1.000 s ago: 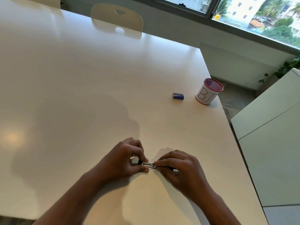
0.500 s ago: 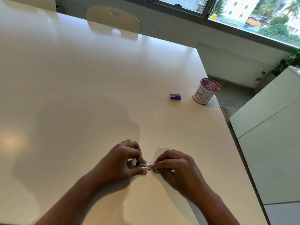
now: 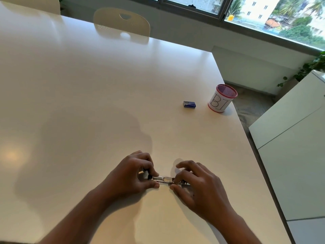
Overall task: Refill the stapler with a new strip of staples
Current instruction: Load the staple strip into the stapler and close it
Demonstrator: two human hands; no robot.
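Observation:
A small stapler [image 3: 164, 179] lies flat on the white table [image 3: 88, 103] near its front edge, its shiny metal staple channel facing up between my hands. My left hand [image 3: 131, 175] pinches the stapler's left end with thumb and fingers. My right hand [image 3: 195, 184] pinches the right end with thumb and a finger, while its other fingers are lifted and spread. A short silver piece, apparently staples, sits in the channel's middle. A small blue staple box [image 3: 189, 104] lies farther back on the right.
A white mesh cup [image 3: 222, 98] with a red rim and black letters stands right of the blue box, close to the table's right edge. A cream chair [image 3: 121, 22] is tucked in at the far side. White cabinets [image 3: 290, 138] stand to the right.
My right hand has slid to the right along the stapler and raised its fingers, uncovering more of the metal channel. My left hand has kept its hold.

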